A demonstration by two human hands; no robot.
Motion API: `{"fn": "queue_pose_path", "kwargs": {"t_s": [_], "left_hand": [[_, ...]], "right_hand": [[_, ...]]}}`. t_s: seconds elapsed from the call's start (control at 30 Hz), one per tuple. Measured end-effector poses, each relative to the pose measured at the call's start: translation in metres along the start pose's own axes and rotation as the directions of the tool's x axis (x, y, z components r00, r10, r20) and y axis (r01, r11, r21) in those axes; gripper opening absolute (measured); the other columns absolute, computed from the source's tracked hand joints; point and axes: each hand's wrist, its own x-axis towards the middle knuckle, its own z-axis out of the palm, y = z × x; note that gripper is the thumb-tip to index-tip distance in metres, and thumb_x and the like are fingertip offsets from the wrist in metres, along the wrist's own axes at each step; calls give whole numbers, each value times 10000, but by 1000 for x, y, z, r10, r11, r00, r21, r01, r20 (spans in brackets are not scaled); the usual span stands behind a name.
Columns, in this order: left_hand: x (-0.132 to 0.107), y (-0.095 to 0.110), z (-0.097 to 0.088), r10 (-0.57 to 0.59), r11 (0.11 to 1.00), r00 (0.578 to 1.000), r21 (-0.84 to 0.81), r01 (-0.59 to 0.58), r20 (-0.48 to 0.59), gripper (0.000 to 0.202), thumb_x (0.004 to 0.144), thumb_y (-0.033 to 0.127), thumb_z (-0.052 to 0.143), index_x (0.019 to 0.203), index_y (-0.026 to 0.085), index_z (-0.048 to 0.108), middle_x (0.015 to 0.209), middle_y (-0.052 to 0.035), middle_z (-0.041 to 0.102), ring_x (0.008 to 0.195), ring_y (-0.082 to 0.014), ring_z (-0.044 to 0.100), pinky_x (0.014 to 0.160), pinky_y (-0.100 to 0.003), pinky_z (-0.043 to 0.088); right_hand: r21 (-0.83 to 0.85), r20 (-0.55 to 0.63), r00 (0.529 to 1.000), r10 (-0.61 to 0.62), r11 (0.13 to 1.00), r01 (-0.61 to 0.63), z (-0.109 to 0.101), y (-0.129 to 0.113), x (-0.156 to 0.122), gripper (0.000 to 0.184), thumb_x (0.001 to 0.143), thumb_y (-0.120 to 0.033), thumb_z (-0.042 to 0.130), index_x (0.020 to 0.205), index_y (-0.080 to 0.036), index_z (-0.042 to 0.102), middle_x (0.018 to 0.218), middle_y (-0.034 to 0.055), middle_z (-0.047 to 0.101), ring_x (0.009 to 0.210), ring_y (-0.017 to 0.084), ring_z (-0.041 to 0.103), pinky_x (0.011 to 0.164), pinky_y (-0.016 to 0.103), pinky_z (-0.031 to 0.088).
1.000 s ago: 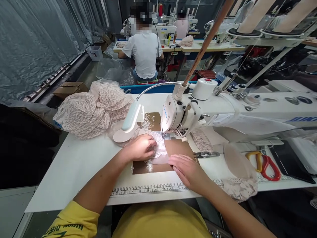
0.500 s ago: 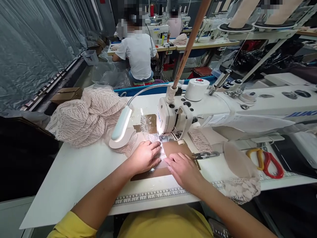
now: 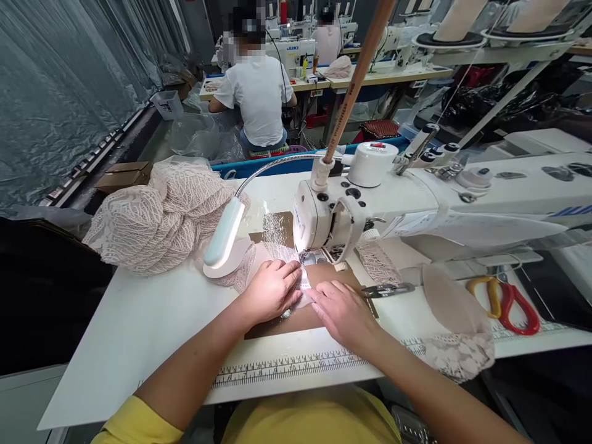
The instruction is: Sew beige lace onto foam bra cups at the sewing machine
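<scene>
My left hand lies flat, fingers together, pressing a small piece of pale lace on the brown plate just in front of the needle of a white sewing machine. My right hand rests flat beside it on the right, fingertips on the lace edge. Both hands hold the lace down rather than grip it. The lace under the presser foot is lit by a small gooseneck lamp.
A heap of pale lace pieces sits at the table's left. Thread snips, a beige cup piece and red-and-yellow scissors lie to the right. A ruler strip runs along the front edge. Another person in white sits ahead.
The lace piece has fed further under the presser foot. Both hands have slid slightly forward toward the needle and closer together.
</scene>
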Motion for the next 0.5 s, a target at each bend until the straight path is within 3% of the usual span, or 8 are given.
{"fn": "queue_pose_path", "kwargs": {"t_s": [0.3, 0.5], "left_hand": [[7, -5, 3, -10, 999, 1000, 34, 10, -10, 441, 955, 355, 384, 1293, 105, 519, 1356, -96, 513, 955, -251, 496, 826, -401, 416], [5, -10, 5, 13, 999, 999, 47, -11, -49, 402, 975, 304, 356, 1274, 105, 535, 1346, -95, 527, 1026, -254, 498, 870, -399, 399]], "right_hand": [[0, 36, 999, 5, 1000, -5, -2, 3, 9, 218, 948, -211, 392, 1028, -202, 595, 873, 36, 565, 800, 192, 449, 720, 316, 302], [-31, 50, 999, -1, 1000, 2, -2, 7, 18, 252, 945, -207, 394, 1117, -196, 578, 864, 37, 562, 810, 194, 463, 726, 311, 328]]}}
